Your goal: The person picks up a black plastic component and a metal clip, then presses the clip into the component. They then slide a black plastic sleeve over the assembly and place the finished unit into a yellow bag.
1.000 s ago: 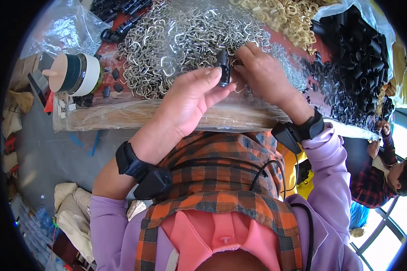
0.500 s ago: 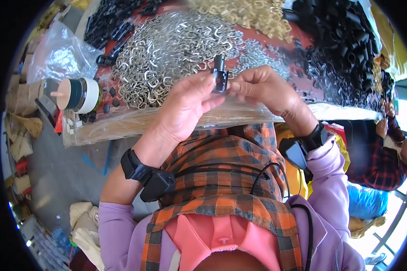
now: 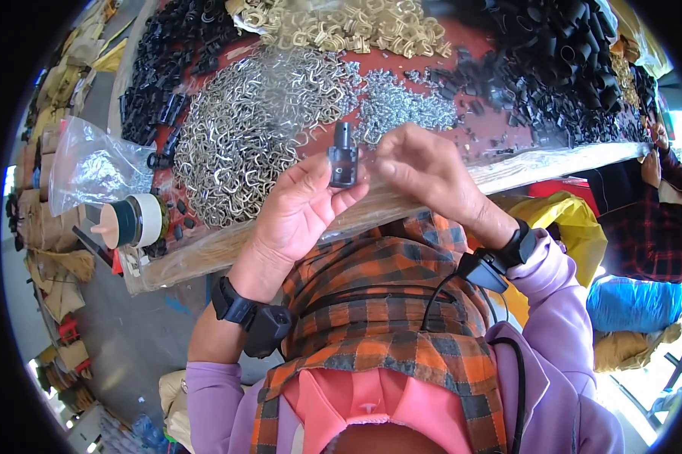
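a: what is at the left of the frame?
b: a clear plastic bag [image 3: 102, 170], shiny with glare; i can't tell what is in it. just below is a round jar [image 3: 124, 225] with a pale pink top, dark green and white bands, its inside hidden. black plastic parts [image 3: 167, 49] crowd the upper left.
a: and further right?
b: a broad heap of bent silver hooks [image 3: 223, 144] on the red tabletop [image 3: 503, 138], with gold-coloured fittings [image 3: 356, 29] above it at upper centre.
a: anything in the way there?
b: the left hand [image 3: 295, 204], over the table's near edge and close to the hooks. its thumb and fingers pinch a black cylindrical part [image 3: 343, 170], narrow end up, in the middle of the frame. small silvery hardware pieces [image 3: 405, 102] lie above and right of that.
a: the right hand?
b: the right hand [image 3: 428, 170] is just beside the part, fingers bent, thumb near the forefinger; whether it grips something, i can't tell. it hides some tabletop.
a: the far side?
b: small black clips [image 3: 522, 110], then black tubes [image 3: 571, 53] at upper right. lower down, a yellow bag [image 3: 571, 227], contents hidden, and a blue bundle [image 3: 632, 310]. a co-worker's hands [image 3: 652, 163] are by the table's right end.
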The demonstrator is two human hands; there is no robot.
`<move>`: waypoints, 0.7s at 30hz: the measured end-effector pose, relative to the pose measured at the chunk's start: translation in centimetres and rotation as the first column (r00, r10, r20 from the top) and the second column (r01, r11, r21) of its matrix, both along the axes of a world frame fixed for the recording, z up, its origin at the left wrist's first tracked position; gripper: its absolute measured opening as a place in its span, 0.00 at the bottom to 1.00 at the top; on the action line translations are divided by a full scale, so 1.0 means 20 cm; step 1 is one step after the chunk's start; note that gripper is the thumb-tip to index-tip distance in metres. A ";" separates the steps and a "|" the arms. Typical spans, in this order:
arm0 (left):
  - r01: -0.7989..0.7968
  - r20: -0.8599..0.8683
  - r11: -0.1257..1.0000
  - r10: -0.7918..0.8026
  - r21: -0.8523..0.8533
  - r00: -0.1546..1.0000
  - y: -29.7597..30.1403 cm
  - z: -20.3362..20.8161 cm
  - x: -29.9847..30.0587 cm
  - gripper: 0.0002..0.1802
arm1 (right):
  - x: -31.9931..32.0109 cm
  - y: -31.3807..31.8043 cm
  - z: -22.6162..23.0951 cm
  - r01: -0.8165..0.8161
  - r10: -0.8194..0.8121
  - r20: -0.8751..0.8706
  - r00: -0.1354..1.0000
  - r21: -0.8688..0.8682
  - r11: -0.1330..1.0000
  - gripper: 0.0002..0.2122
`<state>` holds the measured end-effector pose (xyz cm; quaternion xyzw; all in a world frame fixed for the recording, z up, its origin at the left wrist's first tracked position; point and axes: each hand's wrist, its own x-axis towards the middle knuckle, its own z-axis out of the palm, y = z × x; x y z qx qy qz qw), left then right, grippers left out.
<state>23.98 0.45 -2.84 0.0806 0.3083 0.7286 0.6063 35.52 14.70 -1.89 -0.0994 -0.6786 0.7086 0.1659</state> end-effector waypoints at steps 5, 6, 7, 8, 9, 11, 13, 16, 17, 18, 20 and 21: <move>0.072 0.082 0.997 -0.070 -0.021 0.994 0.01 0.00 -0.04 0.12 | -0.02 0.06 0.00 -0.001 0.124 -0.120 0.985 0.713 0.701 0.04; 0.067 0.087 0.998 -0.064 -0.023 0.994 0.01 -0.01 -0.05 0.12 | -0.03 0.07 0.00 -0.017 0.142 -0.113 0.983 0.719 0.695 0.04; 0.063 0.095 0.997 -0.058 -0.046 0.994 0.00 0.00 -0.05 0.12 | -0.04 0.07 0.00 -0.033 0.160 -0.107 0.981 0.725 0.688 0.04; 0.059 0.102 0.996 -0.052 -0.068 0.993 0.00 0.00 -0.06 0.12 | -0.05 0.07 0.01 -0.048 0.179 -0.102 0.979 0.732 0.679 0.04; 0.056 0.108 0.994 -0.046 -0.090 0.993 0.00 0.00 -0.06 0.12 | -0.05 0.07 0.02 -0.054 0.185 -0.099 0.978 0.733 0.678 0.04; 0.041 0.106 0.996 -0.033 -0.074 0.994 -0.02 -0.01 -0.07 0.12 | -0.04 0.06 0.04 -0.155 0.129 0.097 0.987 0.354 0.922 0.04; 0.024 0.106 0.998 -0.018 -0.054 0.994 -0.04 -0.02 -0.06 0.12 | -0.04 0.04 0.06 -0.165 0.136 0.195 0.971 0.139 0.976 0.04; 0.028 0.087 0.997 -0.022 -0.067 0.996 -0.06 0.02 -0.02 0.12 | -0.02 0.01 0.07 -0.119 0.152 0.196 0.969 -0.172 0.978 0.04; 0.032 0.080 0.996 -0.026 -0.079 0.996 -0.06 0.03 0.00 0.13 | -0.01 -0.02 0.08 -0.121 0.152 0.193 0.969 -0.164 0.979 0.04; 0.031 0.075 0.997 -0.026 -0.072 0.997 -0.06 0.04 0.01 0.13 | -0.01 -0.04 0.08 -0.101 0.120 0.132 0.984 -0.141 0.985 0.04; 0.048 0.054 0.997 -0.044 -0.061 0.998 -0.07 0.06 0.04 0.13 | 0.00 -0.10 0.09 -0.059 0.060 0.008 0.998 -0.103 0.993 0.04; 0.055 0.044 0.997 -0.053 -0.058 0.998 -0.08 0.07 0.05 0.13 | 0.01 -0.11 0.09 -0.061 0.062 0.004 0.998 -0.100 0.993 0.04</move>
